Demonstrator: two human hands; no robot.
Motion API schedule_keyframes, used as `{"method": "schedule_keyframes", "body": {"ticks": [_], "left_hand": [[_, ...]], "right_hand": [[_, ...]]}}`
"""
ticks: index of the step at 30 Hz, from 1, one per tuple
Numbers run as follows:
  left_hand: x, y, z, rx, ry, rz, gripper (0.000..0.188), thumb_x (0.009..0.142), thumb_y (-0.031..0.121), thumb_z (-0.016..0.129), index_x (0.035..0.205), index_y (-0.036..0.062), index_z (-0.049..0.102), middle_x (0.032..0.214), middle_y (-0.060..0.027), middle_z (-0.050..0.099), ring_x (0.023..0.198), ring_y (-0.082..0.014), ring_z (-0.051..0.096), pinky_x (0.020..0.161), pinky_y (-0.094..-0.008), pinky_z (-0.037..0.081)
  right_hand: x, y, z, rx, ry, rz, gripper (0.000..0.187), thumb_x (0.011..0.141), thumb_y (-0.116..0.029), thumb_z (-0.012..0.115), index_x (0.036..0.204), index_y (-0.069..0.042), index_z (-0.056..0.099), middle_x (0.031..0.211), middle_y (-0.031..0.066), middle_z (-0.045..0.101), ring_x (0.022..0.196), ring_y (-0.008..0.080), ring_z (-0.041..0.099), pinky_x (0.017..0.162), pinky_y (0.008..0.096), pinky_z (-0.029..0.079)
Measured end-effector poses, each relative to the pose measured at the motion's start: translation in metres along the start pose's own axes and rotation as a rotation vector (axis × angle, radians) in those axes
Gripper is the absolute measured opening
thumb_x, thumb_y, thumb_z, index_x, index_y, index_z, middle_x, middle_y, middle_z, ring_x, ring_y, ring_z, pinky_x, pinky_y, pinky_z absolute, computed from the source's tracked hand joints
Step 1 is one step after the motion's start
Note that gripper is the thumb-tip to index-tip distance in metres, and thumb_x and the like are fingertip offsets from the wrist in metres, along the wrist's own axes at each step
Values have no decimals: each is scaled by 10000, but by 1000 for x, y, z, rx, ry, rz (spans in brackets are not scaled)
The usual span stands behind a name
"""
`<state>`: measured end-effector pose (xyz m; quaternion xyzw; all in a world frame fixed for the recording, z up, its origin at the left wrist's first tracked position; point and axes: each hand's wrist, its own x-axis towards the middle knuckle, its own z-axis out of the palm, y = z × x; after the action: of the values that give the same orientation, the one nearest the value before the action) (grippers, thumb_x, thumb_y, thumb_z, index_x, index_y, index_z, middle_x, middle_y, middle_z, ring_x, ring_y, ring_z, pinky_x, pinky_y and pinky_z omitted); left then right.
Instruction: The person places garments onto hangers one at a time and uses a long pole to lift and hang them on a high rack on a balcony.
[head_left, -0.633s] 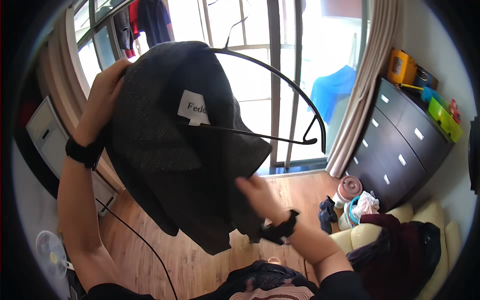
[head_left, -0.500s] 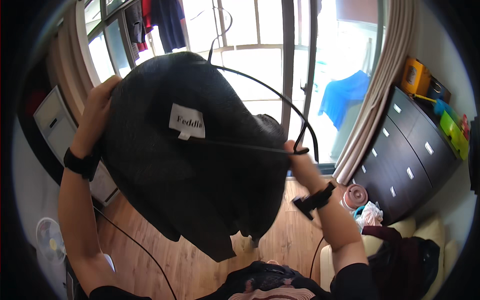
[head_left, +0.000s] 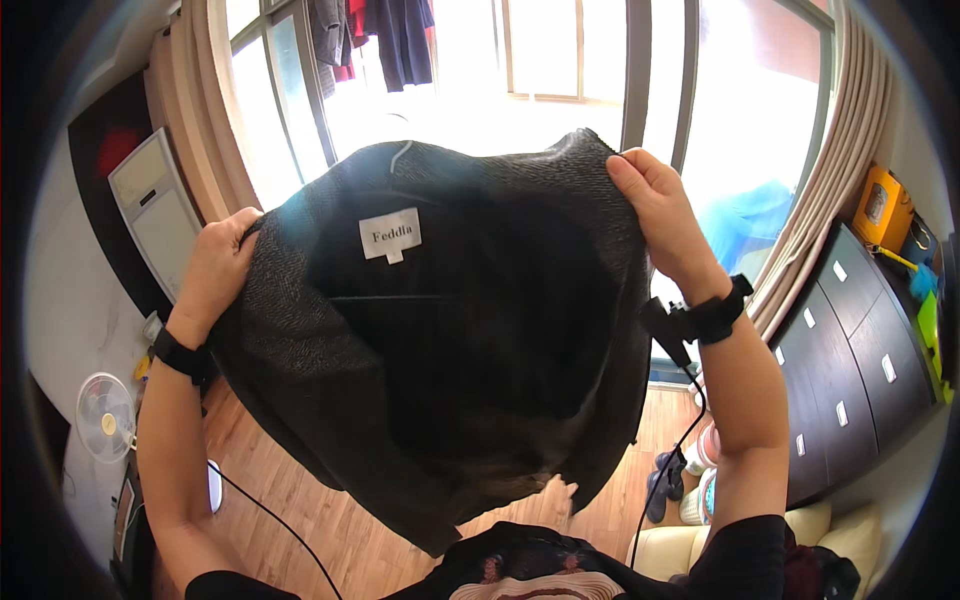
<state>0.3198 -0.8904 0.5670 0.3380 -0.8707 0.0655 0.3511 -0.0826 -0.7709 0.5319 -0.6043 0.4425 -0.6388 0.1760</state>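
Observation:
A dark, textured jacket (head_left: 300, 270) hangs spread in front of me, its dark inner side and white collar label (head_left: 391, 235) toward me. My left hand (head_left: 218, 265) is closed on its left shoulder edge. At the upper right, my right hand (head_left: 655, 205) pinches the other shoulder, thumb on the near side. A thin hook (head_left: 401, 158) shows at the collar and a thin straight bar (head_left: 390, 297) crosses inside, looking like parts of a hanger mostly hidden by the cloth. Black bands with attached cables sit on both wrists.
Beyond the jacket are bright glass doors with hanging clothes (head_left: 398, 45). A dark chest of drawers (head_left: 850, 360) stands at right, a cream sofa (head_left: 665, 550) at lower right. A white fan (head_left: 105, 418) is at left. Dark shoes (head_left: 662, 487) rest on the wooden floor (head_left: 290, 460).
My right hand has moved up from the jacket's lower right side to its right shoulder. The jacket has spread wider and its opening faces me more. The view has shifted left.

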Motion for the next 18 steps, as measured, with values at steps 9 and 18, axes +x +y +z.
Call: {"method": "schedule_keyframes", "body": {"ticks": [9, 18], "left_hand": [[-28, -1, 23, 65, 303, -146, 123, 851, 86, 516, 889, -28, 543, 725, -184, 558, 649, -264, 560, 607, -301, 425], [-9, 46, 36, -143, 393, -65, 129, 874, 107, 519, 896, -17, 546, 683, -118, 538, 622, -151, 510, 602, -260, 405]], "right_hand": [[-49, -30, 34, -503, -656, -489, 237, 807, -145, 596, 1008, -20, 578, 1043, 143, 587, 976, 315, 565, 874, 377, 444], [29, 5, 5, -724, -221, -344, 353, 893, -331, 517, 1004, 3, 532, 881, 179, 584, 848, 292, 560, 761, 372, 438]]}}
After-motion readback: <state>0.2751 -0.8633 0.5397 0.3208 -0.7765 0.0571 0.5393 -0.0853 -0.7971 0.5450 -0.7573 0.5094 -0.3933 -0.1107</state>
